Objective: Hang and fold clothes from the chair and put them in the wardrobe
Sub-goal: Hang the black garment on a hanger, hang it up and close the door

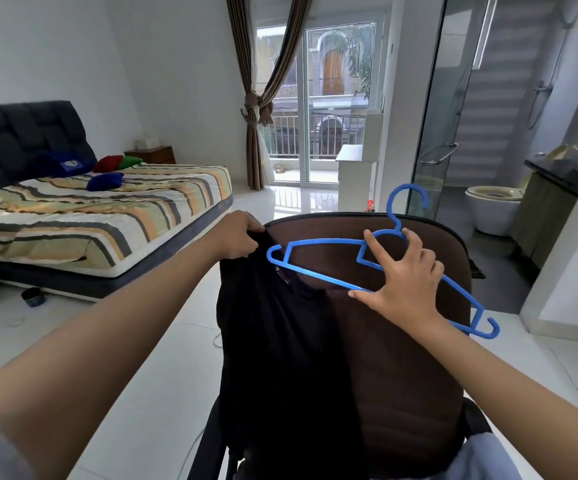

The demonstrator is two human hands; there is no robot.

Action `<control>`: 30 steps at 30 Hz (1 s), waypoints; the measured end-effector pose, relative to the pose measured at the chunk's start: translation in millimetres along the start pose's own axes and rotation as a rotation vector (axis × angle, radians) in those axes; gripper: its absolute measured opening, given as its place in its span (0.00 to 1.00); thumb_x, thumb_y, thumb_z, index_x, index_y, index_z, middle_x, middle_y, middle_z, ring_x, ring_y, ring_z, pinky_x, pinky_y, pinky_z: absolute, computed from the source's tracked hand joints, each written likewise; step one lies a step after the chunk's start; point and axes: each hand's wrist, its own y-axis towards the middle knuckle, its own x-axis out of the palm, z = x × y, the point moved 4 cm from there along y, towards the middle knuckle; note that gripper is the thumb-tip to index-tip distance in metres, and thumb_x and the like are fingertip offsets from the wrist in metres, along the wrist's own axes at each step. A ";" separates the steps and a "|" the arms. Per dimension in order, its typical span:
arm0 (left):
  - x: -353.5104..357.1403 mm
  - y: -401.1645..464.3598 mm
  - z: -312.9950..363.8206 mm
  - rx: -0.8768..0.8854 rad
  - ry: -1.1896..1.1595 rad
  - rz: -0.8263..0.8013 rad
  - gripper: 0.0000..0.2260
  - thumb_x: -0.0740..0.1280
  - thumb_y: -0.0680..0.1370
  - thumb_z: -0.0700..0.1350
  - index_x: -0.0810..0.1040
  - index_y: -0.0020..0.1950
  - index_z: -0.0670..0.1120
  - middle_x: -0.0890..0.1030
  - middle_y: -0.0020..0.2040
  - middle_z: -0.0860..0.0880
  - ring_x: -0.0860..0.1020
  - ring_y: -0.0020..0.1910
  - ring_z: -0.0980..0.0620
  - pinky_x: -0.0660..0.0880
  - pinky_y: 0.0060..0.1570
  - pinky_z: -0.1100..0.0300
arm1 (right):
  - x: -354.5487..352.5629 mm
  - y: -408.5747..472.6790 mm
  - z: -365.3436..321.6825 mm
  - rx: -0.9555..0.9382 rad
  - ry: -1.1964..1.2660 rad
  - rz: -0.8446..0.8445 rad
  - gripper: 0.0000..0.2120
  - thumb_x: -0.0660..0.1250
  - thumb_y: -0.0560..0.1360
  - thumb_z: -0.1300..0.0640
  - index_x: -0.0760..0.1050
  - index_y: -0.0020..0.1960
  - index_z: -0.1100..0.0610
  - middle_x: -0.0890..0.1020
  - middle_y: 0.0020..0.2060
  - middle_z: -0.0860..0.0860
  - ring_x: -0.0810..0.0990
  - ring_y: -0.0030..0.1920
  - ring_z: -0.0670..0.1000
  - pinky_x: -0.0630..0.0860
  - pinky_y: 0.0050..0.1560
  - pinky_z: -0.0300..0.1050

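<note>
Hanger [318, 271]: blue plastic, smooth, slight sheen. Garment [280, 358]: black cloth, matt, draped on the chair. Chair [402, 341]: brown matt upholstery, stitched panels. Floor [163, 358] left of the chair: white tile, glossy. Bed sheet [107, 209] beyond the chair: striped cloth, matt.

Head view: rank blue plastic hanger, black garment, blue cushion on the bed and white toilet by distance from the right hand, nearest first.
1. Blue plastic hanger: in the right hand, in its grip.
2. Black garment: just left, draped over the brown chair back, top pinched by the left hand.
3. White toilet: behind, to the right.
4. Blue cushion: far left on the striped bed.
</note>
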 end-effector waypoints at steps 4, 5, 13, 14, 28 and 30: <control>-7.4 -26.4 23.6 0.012 -0.186 -0.050 0.20 0.67 0.72 0.31 0.76 0.64 0.41 0.72 0.64 0.49 0.75 0.58 0.45 0.81 0.45 0.54 | -21.2 -1.4 -18.7 0.006 0.036 0.060 0.51 0.73 0.53 0.28 0.63 0.73 0.42 0.64 0.65 0.61 0.72 0.48 0.65 0.69 0.47 0.57; -9.9 -34.0 30.1 0.009 -0.225 -0.053 0.20 0.67 0.72 0.31 0.76 0.64 0.41 0.72 0.64 0.49 0.75 0.58 0.47 0.82 0.44 0.56 | -27.7 -1.6 -23.8 -0.001 0.040 0.076 0.51 0.73 0.53 0.29 0.63 0.73 0.42 0.62 0.65 0.60 0.71 0.48 0.64 0.68 0.47 0.57; -45.9 -94.6 60.3 -0.043 -0.488 0.006 0.15 0.66 0.74 0.29 0.78 0.59 0.38 0.75 0.55 0.45 0.78 0.48 0.46 0.81 0.36 0.64 | -88.8 -10.3 -48.8 -0.058 0.033 0.154 0.51 0.76 0.52 0.31 0.64 0.72 0.41 0.59 0.67 0.57 0.70 0.51 0.63 0.65 0.49 0.55; -50.3 -100.7 65.0 -0.039 -0.514 0.015 0.14 0.66 0.74 0.30 0.78 0.59 0.38 0.75 0.55 0.45 0.78 0.47 0.46 0.81 0.36 0.64 | -96.3 -10.7 -52.2 -0.071 0.023 0.160 0.51 0.76 0.52 0.31 0.64 0.72 0.41 0.59 0.67 0.57 0.70 0.52 0.63 0.65 0.49 0.55; -119.5 -150.4 151.1 0.364 -0.207 0.156 0.16 0.64 0.75 0.36 0.78 0.62 0.46 0.77 0.62 0.50 0.76 0.59 0.50 0.73 0.59 0.56 | -185.2 3.1 -70.0 -0.092 0.172 0.385 0.48 0.73 0.54 0.29 0.65 0.71 0.39 0.61 0.67 0.57 0.68 0.56 0.62 0.59 0.51 0.51; -125.6 -151.1 154.5 0.426 0.102 0.245 0.19 0.62 0.75 0.36 0.79 0.61 0.53 0.76 0.64 0.56 0.70 0.66 0.53 0.62 0.66 0.49 | -193.0 3.1 -68.4 -0.104 0.175 0.402 0.48 0.72 0.55 0.28 0.64 0.71 0.39 0.61 0.66 0.56 0.68 0.57 0.62 0.58 0.51 0.51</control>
